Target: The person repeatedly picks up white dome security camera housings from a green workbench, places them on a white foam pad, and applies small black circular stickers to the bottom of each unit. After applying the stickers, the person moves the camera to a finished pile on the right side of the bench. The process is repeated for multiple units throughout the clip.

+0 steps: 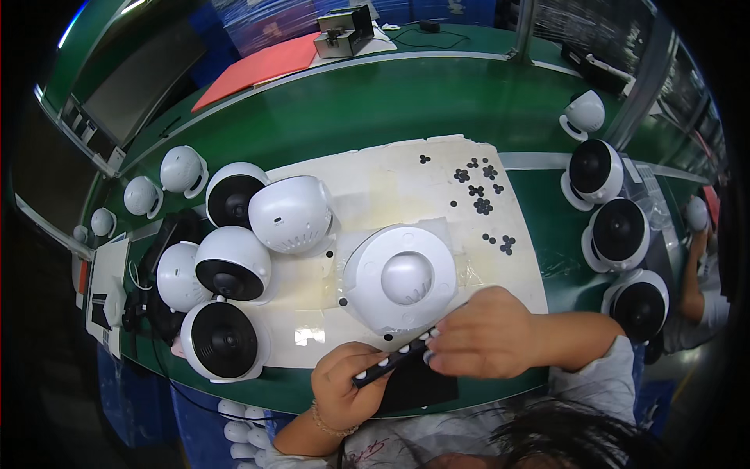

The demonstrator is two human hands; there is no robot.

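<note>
Near the table's front edge, my left hand (348, 383) is closed on the left end of a black strip with white round spots (402, 356). My right hand (492, 336) has its fingers bent over the strip's other end; whether they pinch a small piece there is hidden. A black flat patch (422, 387) shows below the strip; I cannot tell if both are one sheet. Just beyond lies a white round-bodied camera (363, 273), its ring-shaped base facing up. Small black round pads (388, 338) lie on the mat around it.
Several white cameras with black fronts (225, 340) crowd the left side. More cameras (619, 229) line the right edge. Clusters of black round pads (483, 206) lie on the cream mat (375, 180). A co-worker's arm (691, 273) shows at far right.
</note>
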